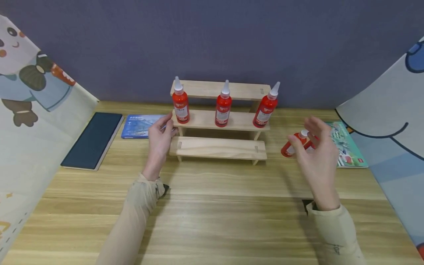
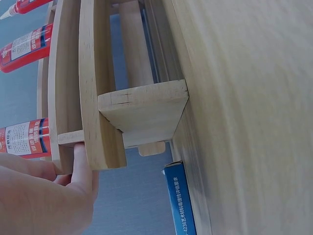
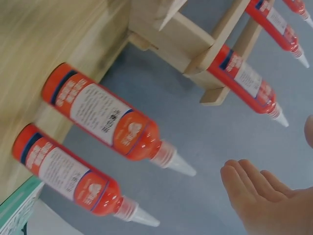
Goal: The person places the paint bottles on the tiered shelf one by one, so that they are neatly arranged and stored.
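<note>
The left hand (image 1: pixel 158 140) pinches the pale wooden three-step rack (image 1: pixel 218 147) at its middle tier, seemingly steadying it; three red white-nozzled plastic bottles (image 1: pixel 223 111) stand there, spaced apart; the right hand (image 1: pixel 318 158), fingers loosely extended, grasps nothing near two matching bottles (image 3: pixel 101 113).

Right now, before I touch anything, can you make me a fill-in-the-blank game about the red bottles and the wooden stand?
1. The wooden stand has ____ red bottles on it.
2. They all stand on its ____ shelf.
3. To the right of the stand, ____ more bottles stand on the table.
4. The left hand touches the stand, while the right hand holds ____.

Missing words: three; middle; two; nothing.
</note>
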`<move>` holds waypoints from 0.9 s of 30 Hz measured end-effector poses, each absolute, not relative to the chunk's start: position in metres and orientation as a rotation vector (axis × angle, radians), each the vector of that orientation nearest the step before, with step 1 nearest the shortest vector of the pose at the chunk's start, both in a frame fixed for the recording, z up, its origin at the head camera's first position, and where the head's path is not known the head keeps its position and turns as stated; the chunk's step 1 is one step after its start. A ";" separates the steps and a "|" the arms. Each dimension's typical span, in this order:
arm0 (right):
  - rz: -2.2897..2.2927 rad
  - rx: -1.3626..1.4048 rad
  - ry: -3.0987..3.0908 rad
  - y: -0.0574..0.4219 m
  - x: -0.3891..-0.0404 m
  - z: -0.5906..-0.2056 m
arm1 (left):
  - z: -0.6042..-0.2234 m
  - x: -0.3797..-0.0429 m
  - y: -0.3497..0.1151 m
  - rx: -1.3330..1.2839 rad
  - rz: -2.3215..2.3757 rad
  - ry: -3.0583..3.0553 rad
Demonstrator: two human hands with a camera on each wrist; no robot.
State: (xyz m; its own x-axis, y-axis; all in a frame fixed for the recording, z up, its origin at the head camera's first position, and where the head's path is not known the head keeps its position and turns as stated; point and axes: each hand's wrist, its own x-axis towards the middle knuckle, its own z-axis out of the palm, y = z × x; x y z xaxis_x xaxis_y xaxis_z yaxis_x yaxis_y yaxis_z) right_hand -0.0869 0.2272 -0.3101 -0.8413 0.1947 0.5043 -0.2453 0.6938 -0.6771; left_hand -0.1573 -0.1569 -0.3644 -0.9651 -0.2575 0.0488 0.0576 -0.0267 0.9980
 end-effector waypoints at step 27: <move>1.072 -0.178 -2.515 0.259 -0.099 -0.338 | -0.366 -0.157 -0.157 0.186 -2.081 -2.026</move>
